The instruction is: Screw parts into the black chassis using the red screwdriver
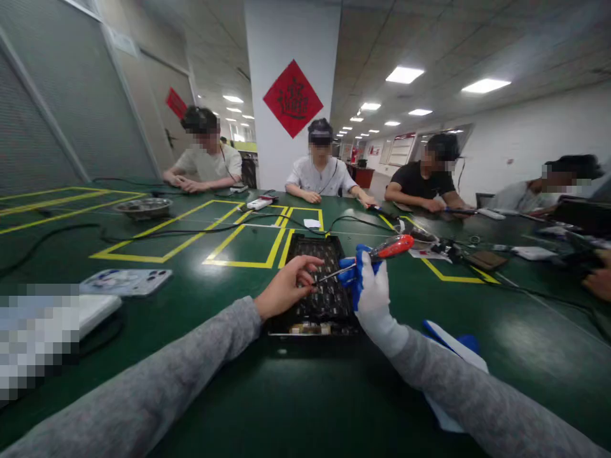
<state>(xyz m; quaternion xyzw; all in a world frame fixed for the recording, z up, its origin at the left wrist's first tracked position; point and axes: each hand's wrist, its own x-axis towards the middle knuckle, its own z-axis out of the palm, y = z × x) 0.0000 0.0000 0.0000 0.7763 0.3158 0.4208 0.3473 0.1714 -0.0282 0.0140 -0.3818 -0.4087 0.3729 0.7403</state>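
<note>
My right hand (375, 289), in a white and blue glove, grips a screwdriver (397, 247) with a red and clear handle. Its thin metal shaft slants down to the left, over a black rectangular case (327, 308). My left hand (289, 287) is bare and hovers above the case's left side. The thumb and curled fingers come together at the screwdriver's tip; whatever is between them is too small to make out. Rows of small dark shapes fill the case, and a brownish strip (310, 329) lies along its near edge.
A blue and white glove (456, 346) lies right of my forearm. On the left are a phone (126, 281), a white box (98, 315) and a metal bowl (143, 208). A black cable (214, 230) crosses the green table (229, 394). Several people sit across and to the right.
</note>
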